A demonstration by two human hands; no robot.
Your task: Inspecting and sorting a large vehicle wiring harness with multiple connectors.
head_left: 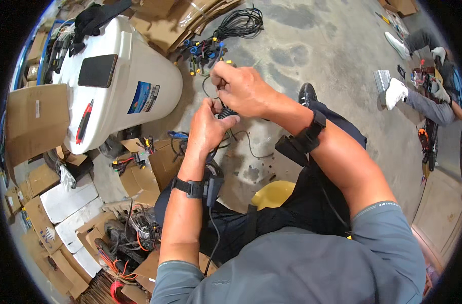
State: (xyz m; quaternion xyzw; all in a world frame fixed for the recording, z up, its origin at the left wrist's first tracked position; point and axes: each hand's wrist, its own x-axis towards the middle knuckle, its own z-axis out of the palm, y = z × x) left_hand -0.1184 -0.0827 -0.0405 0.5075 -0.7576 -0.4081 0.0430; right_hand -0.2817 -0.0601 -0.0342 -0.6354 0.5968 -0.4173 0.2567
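A black cable with a tightly coiled section [226, 113] is in my hands, in front of my knees. My left hand [206, 126] is closed round the coil, its thumb lying along the lower side. Just above, my right hand [241, 90] is closed in a pinch on a strand of the same cable. One thin loop of it bows out left of the right hand's fingers. Loose strands hang below the left hand, and one thin lead [251, 147] curves off to the right. My fingertips partly hide the gripped sections.
To the left a white bucket [160, 66] carries a phone [97, 71] and a red utility knife [84, 121]. Bundled cables [241, 23] with connectors lie ahead. Cardboard boxes [38, 116] and wire harnesses [134, 228] crowd the left. Another person [434, 106] sits at far right.
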